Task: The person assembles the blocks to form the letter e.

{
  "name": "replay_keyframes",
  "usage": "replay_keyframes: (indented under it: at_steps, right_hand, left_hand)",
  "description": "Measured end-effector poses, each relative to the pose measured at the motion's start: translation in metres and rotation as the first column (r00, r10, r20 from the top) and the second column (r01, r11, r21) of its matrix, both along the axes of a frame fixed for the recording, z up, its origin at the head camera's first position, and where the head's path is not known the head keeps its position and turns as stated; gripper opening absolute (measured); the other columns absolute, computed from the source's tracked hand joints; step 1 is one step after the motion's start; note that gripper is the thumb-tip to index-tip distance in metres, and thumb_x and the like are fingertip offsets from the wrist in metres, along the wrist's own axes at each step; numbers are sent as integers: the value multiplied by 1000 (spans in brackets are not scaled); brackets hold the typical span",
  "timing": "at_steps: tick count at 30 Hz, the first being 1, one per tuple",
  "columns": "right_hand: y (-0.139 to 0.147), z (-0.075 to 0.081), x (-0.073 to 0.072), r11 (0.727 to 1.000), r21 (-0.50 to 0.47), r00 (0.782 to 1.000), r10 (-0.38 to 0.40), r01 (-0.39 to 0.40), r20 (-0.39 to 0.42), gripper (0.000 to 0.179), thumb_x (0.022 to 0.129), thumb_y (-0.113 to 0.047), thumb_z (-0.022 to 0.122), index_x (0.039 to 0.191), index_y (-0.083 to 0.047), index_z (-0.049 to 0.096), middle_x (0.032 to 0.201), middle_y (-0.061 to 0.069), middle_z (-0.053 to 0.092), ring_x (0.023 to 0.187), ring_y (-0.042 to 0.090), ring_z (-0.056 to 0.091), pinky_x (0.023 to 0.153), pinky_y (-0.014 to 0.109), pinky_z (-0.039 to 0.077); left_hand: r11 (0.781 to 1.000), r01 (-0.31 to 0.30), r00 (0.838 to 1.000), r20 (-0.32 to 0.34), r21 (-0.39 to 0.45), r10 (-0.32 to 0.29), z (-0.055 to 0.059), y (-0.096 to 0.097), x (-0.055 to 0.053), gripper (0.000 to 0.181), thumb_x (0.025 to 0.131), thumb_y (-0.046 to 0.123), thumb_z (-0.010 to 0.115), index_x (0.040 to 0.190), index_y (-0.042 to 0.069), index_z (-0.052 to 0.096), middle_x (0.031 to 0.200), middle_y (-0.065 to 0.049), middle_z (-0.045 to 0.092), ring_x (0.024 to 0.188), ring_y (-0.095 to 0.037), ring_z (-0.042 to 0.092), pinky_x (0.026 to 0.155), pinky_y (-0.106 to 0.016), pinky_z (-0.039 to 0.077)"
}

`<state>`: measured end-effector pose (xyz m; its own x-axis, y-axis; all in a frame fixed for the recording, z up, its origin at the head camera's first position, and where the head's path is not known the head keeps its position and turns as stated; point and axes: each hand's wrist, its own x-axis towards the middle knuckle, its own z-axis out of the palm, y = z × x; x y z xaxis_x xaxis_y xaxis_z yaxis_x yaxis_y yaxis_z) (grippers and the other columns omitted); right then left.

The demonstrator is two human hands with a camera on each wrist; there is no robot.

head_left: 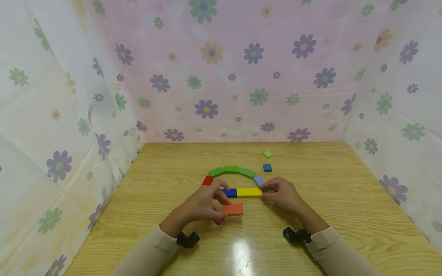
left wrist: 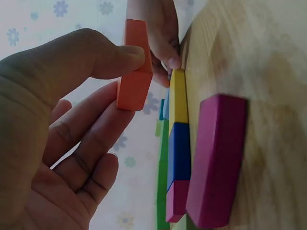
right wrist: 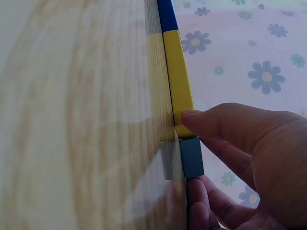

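My left hand (head_left: 203, 203) holds an orange block (left wrist: 135, 67) between thumb and fingers, raised above the table. Below it a magenta block (left wrist: 218, 163) lies on the tabletop, partly hidden in the head view. With thumb and fingers, my right hand (head_left: 283, 194) pinches the right end of a yellow block (head_left: 249, 192). A blue block (head_left: 230, 192) butts against the yellow one, and a pink block (left wrist: 177, 201) continues that row. Beside the right fingertips sits a light blue block (head_left: 259, 181). Behind the left hand shows a red block (head_left: 208, 181).
Three green blocks (head_left: 231, 169) form an arch behind the row. A small dark blue block (head_left: 267, 168) and a small lime block (head_left: 268, 154) lie farther back on the wooden table (head_left: 165, 165). Flowered cloth (head_left: 235, 88) hangs at the back and both sides.
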<state>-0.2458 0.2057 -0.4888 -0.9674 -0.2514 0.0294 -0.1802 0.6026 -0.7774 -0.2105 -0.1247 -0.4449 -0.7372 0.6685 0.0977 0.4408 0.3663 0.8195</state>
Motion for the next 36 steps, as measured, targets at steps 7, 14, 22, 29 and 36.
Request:
replay_keyframes:
  at_steps: [7,14,22,29,36]
  right_hand:
    - [0,0,0,1000,-6,1000,-1,1,0,22,88,-22,83,109,-21,80,129,7,63,117,29,59,101,56,51]
    - [1,-1,-1,1000,-5,1000,-6,6,10,21,87,-24,84,108,-23,80,129,7,63,118,28,58,101,55,50]
    - [2,-1,-3,1000,-2,1000,-1,1,14,21,87,-24,84,108,-26,80,131,6,62,119,29,59,102,56,50]
    - [1,0,-3,1000,6,1000,1,-1,10,21,87,-24,84,108,-25,80,131,7,63,119,29,59,102,57,50]
    - [0,0,-2,1000,7,1000,-4,4,16,22,87,-25,84,109,-24,80,131,8,62,120,29,59,102,57,49]
  left_hand:
    - [998,23,1000,15,-59,-22,-7,4,8,66,83,10,87,134,13,45,107,10,74,100,-3,69,81,-27,61]
    - [995,19,1000,-3,-102,-19,-13,7,13,68,82,11,88,136,11,45,105,13,73,97,-1,69,83,-22,58]
    - [987,26,1000,-8,-159,-28,-20,8,13,67,83,16,88,135,13,46,106,15,71,93,1,67,83,-19,56]
    - [986,27,999,-28,-165,-32,-24,7,12,64,83,15,87,134,14,47,105,15,71,94,0,66,83,-20,56]
    - [985,48,999,-9,-168,-50,-27,6,9,61,84,15,86,131,15,48,105,17,71,94,-1,65,83,-20,55]
